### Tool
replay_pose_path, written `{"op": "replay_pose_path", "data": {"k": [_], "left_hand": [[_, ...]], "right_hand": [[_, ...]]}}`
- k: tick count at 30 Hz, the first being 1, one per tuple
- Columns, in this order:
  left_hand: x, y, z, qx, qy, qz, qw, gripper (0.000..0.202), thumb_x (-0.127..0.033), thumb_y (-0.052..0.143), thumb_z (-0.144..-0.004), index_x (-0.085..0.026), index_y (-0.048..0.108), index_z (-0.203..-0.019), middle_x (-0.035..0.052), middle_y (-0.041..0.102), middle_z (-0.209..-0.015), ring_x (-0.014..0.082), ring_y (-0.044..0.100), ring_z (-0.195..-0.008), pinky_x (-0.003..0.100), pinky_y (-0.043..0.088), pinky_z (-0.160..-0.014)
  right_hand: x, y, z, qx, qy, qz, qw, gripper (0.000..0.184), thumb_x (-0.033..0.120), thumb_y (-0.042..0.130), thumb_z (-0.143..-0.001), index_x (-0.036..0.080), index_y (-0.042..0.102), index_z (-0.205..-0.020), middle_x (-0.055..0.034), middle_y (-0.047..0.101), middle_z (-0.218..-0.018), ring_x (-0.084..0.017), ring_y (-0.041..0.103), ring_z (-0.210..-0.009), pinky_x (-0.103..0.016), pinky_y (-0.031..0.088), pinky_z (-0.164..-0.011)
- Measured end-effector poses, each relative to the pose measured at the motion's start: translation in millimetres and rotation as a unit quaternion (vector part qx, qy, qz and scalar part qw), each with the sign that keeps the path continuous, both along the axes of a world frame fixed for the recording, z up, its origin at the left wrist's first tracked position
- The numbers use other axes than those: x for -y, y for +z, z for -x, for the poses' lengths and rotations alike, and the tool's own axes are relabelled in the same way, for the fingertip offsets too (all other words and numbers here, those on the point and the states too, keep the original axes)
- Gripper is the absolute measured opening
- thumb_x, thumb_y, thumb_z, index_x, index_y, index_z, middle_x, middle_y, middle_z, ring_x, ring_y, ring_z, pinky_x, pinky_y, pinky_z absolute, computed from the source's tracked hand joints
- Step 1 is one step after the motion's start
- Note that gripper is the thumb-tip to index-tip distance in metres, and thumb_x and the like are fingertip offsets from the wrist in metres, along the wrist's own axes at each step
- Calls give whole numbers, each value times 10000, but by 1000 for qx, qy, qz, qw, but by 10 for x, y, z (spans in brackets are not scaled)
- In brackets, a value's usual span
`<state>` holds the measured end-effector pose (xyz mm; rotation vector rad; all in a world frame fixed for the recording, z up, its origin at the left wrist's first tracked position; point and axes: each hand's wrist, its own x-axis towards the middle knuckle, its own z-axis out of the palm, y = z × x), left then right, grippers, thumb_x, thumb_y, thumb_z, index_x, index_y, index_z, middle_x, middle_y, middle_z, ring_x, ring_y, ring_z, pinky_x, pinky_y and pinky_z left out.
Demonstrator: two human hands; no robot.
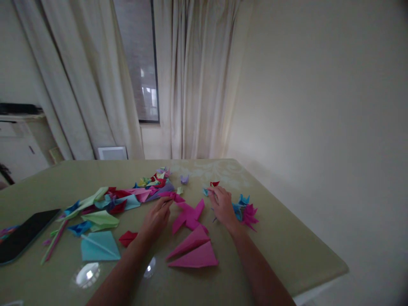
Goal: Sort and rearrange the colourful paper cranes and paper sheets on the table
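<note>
My left hand [158, 216] is closed, with its fingertips on a small pink folded paper [173, 196]. My right hand [222, 206] is pinched at a small light-blue origami piece [205, 192], and a small red origami piece [214, 184] shows just behind its fingers. Between the hands lies a four-armed pink paper star [190, 216]. Closer to me rests a pink paper plane [196, 250], its tip near the star. Blue and magenta paper flowers [249, 215] sit to the right of my right wrist.
A heap of colourful folded papers [127, 199] spreads across the table's left half. Light-blue folded paper [100, 246] and a red paper piece [128, 238] lie left of my forearm. A dark phone [28, 233] is at far left. The table [296, 255] has its right edge beside a wall.
</note>
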<state>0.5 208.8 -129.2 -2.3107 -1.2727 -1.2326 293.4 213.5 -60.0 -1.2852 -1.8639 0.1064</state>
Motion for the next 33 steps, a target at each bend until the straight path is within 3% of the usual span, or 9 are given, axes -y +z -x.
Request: {"op": "replay_pose_path", "data": {"k": [5,8,11,15,18,21,24,29,33], "left_hand": [[325,389,-221,-47,-160,-116,979,359,-121,517,-1042,-193,644,-1370,124,739,-1263,215,704,-1163,333,585,-1010],[432,452,-331,-39,-179,-120,976,321,-123,517,-1052,-178,647,-1341,131,748,-1226,212,702,-1148,326,589,-988],[428,372,-340,-36,-155,-119,980,326,-96,511,-1042,-183,655,-1321,127,751,-1219,208,701,-1147,321,577,-1000],[247,274,-293,-33,-90,-82,992,321,-122,515,-1029,-222,677,-1287,114,737,-1273,226,697,-1173,352,562,-1024],[-21,320,-328,-46,19,58,997,347,-133,462,-1032,-209,680,-1291,126,701,-1330,244,669,-1224,387,534,-1075],[-340,382,-413,-94,92,199,971,453,-77,458,-987,-167,624,-1398,157,640,-1430,271,614,-1311,419,484,-1136],[-620,373,-461,-116,101,238,959,437,-71,501,-960,-171,658,-1355,173,626,-1455,313,598,-1330,464,484,-1114],[-896,354,-464,-129,108,286,943,371,0,517,-900,-168,748,-1138,156,738,-1162,278,739,-1066,390,548,-958],[-995,470,-622,-115,83,271,952,381,-86,532,-963,-190,693,-1293,138,719,-1270,246,711,-1161,346,525,-1024]], "right_hand": [[274,134,253,-39,229,3,973,432,308,669,-991,298,656,-1423,-62,713,-1327,-281,682,-1182,-390,529,-1067],[351,192,294,-52,266,32,962,279,231,623,-1001,322,778,-1214,-59,740,-1196,-263,698,-1141,-360,548,-1037],[322,211,258,-54,253,38,965,212,253,618,-1012,296,809,-1093,-51,755,-1059,-245,720,-1006,-357,566,-925],[172,266,-23,-85,159,-13,984,190,332,616,-1013,242,783,-1022,-53,764,-975,-233,705,-914,-351,539,-843],[60,308,-367,-92,-9,-51,994,223,371,600,-990,201,744,-986,-77,756,-940,-224,668,-822,-338,507,-776],[0,297,-637,-16,-186,-51,981,224,363,601,-962,198,701,-849,-76,731,-813,-236,633,-771,-341,450,-742],[-15,255,-752,66,-296,-25,953,208,351,631,-942,204,673,-800,-75,713,-782,-245,626,-770,-338,392,-715],[-22,220,-737,64,-320,-16,945,227,398,627,-959,204,663,-848,-64,694,-807,-233,623,-761,-329,362,-714],[-23,212,-619,54,-262,-33,963,215,382,603,-963,206,655,-851,-51,681,-795,-224,609,-751,-329,369,-731]]}}
